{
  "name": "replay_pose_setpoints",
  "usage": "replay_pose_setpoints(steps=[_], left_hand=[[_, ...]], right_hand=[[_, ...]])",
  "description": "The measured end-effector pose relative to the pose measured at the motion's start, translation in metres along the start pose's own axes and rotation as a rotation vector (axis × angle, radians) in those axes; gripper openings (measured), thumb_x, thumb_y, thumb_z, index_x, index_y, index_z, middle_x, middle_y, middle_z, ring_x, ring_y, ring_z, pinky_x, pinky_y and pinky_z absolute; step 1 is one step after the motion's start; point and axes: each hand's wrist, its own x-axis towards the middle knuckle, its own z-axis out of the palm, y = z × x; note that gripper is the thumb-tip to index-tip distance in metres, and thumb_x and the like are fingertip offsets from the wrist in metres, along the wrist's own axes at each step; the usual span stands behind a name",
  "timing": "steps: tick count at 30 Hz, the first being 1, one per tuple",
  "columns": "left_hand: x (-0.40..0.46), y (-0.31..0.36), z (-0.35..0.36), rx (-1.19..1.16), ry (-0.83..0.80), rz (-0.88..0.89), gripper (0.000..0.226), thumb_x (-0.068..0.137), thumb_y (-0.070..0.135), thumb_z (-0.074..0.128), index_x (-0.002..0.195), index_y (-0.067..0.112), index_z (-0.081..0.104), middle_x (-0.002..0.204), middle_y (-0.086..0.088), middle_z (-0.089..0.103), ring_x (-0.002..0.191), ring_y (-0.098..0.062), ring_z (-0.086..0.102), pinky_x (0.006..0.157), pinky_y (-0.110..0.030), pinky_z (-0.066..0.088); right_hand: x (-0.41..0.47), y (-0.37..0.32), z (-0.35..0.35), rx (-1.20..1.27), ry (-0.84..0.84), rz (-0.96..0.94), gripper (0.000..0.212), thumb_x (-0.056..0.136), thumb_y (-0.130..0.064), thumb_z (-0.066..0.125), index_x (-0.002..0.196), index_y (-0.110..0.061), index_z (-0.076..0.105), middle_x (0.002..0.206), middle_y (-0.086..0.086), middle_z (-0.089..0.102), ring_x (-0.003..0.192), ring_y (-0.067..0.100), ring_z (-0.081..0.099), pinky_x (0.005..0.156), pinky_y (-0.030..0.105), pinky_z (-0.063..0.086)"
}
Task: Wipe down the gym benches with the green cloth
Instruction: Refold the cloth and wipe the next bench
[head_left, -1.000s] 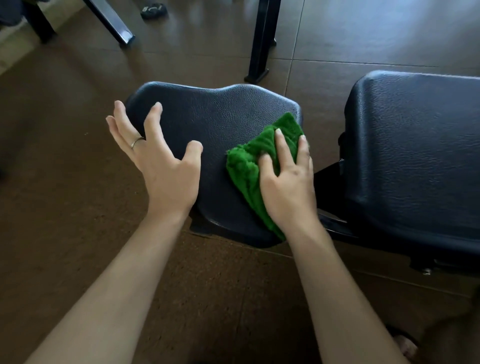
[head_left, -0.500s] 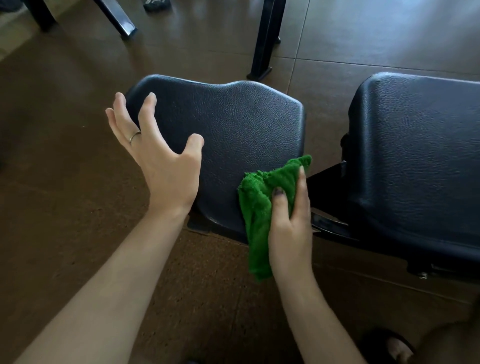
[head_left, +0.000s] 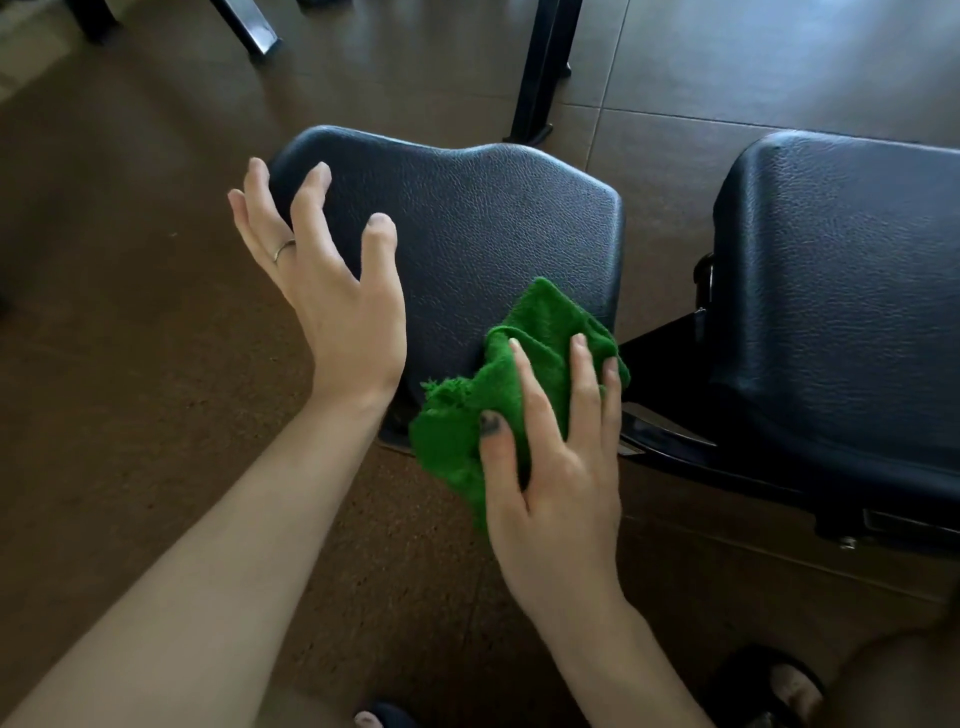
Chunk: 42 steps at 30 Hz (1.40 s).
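The right hand (head_left: 558, 462) grips the bunched green cloth (head_left: 498, 384) and presses it on the near right corner of the black seat pad (head_left: 483, 228); the left hand (head_left: 332, 291) is wide, fingers spread, over the pad's left edge.

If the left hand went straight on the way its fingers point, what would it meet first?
Probably the far-left corner of the seat pad: the left hand hovers open with its fingers over it, though its height above is unclear.

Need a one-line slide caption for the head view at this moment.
Right hand presses the green cloth on the near corner of a black bench pad; left hand hovers open.
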Motion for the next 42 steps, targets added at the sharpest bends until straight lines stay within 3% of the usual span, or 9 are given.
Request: replay_pose_setpoints(steps=[2, 6, 13, 16, 21, 28, 31, 35, 42], left_hand=[[0.001, -0.002, 0.000, -0.022, -0.003, -0.001, 0.049, 0.099, 0.033, 0.045, 0.145, 0.017, 0.050, 0.170, -0.009, 0.007, 0.158, -0.027, -0.006, 0.127, -0.048, 0.009], [0.004, -0.008, -0.002, -0.082, -0.004, 0.009, 0.050, 0.104, 0.035, 0.032, 0.148, 0.016, 0.048, 0.170, -0.007, 0.009, 0.158, -0.024, -0.005, 0.127, -0.050, 0.009], [0.006, -0.018, -0.008, -0.081, -0.003, 0.045, 0.054, 0.105, 0.034, 0.027, 0.149, 0.011, 0.047, 0.168, -0.007, 0.018, 0.157, -0.025, 0.005, 0.126, -0.049, 0.016], [0.005, -0.022, -0.011, -0.012, -0.013, 0.104, 0.052, 0.107, 0.030, 0.027, 0.150, 0.009, 0.045, 0.167, -0.008, 0.019, 0.157, -0.028, 0.008, 0.125, -0.050, 0.018], [0.005, -0.022, -0.005, -0.008, 0.021, 0.120, 0.053, 0.106, 0.030, 0.027, 0.149, 0.006, 0.046, 0.167, -0.012, 0.020, 0.157, -0.033, 0.007, 0.125, -0.052, 0.015], [0.002, -0.019, -0.003, 0.009, 0.055, 0.105, 0.047, 0.108, 0.021, 0.029, 0.151, 0.006, 0.045, 0.168, -0.011, 0.019, 0.157, -0.031, 0.005, 0.128, -0.042, 0.010], [0.002, -0.018, -0.004, 0.009, 0.055, 0.097, 0.048, 0.108, 0.020, 0.028, 0.151, 0.007, 0.044, 0.169, -0.011, 0.019, 0.158, -0.029, 0.004, 0.128, -0.042, 0.010], [0.001, -0.018, -0.006, 0.003, 0.048, 0.090, 0.047, 0.109, 0.018, 0.029, 0.152, 0.007, 0.044, 0.169, -0.009, 0.019, 0.158, -0.027, 0.003, 0.128, -0.043, 0.011], [0.001, -0.020, -0.004, -0.021, 0.035, 0.094, 0.049, 0.109, 0.019, 0.027, 0.153, 0.006, 0.042, 0.169, -0.008, 0.018, 0.158, -0.027, 0.001, 0.128, -0.044, 0.010]], right_hand=[[0.005, 0.001, -0.001, -0.132, 0.021, -0.101, 0.053, 0.105, -0.054, 0.037, 0.155, -0.039, 0.041, 0.169, 0.006, 0.025, 0.158, 0.031, 0.012, 0.124, 0.057, 0.022], [0.038, -0.022, 0.003, -0.383, -0.061, -0.269, 0.064, 0.100, -0.067, 0.033, 0.158, -0.039, 0.036, 0.164, 0.020, 0.032, 0.152, 0.043, 0.026, 0.122, 0.059, 0.022], [0.030, 0.006, -0.001, -0.354, 0.027, -0.392, 0.065, 0.099, -0.066, 0.048, 0.156, -0.035, 0.041, 0.163, 0.014, 0.037, 0.152, 0.035, 0.032, 0.121, 0.055, 0.029], [0.009, 0.046, -0.002, -0.186, 0.081, -0.305, 0.067, 0.097, -0.057, 0.053, 0.156, -0.030, 0.036, 0.165, 0.013, 0.029, 0.154, 0.034, 0.026, 0.120, 0.057, 0.034], [0.022, 0.032, -0.005, -0.010, 0.026, -0.222, 0.057, 0.106, -0.056, 0.033, 0.155, -0.028, 0.041, 0.168, 0.008, 0.027, 0.158, 0.027, 0.014, 0.124, 0.058, 0.024], [0.136, -0.035, 0.007, -0.326, -0.285, -0.135, 0.063, 0.106, -0.059, 0.022, 0.163, -0.039, 0.008, 0.173, 0.004, 0.000, 0.159, 0.022, -0.006, 0.128, 0.045, -0.005], [0.190, -0.058, 0.028, -0.303, -0.308, -0.178, 0.061, 0.105, -0.061, 0.023, 0.163, -0.041, 0.014, 0.173, 0.001, 0.008, 0.159, 0.022, -0.001, 0.128, 0.046, -0.003], [0.232, -0.064, 0.038, -0.302, -0.243, -0.161, 0.056, 0.104, -0.061, 0.023, 0.149, -0.036, 0.045, 0.156, 0.002, 0.044, 0.151, 0.021, 0.027, 0.126, 0.045, 0.010], [0.248, -0.006, 0.005, -0.298, -0.091, 0.357, 0.063, 0.105, -0.057, 0.016, 0.154, -0.024, 0.040, 0.158, 0.011, 0.040, 0.147, 0.031, 0.033, 0.121, 0.048, 0.023]])
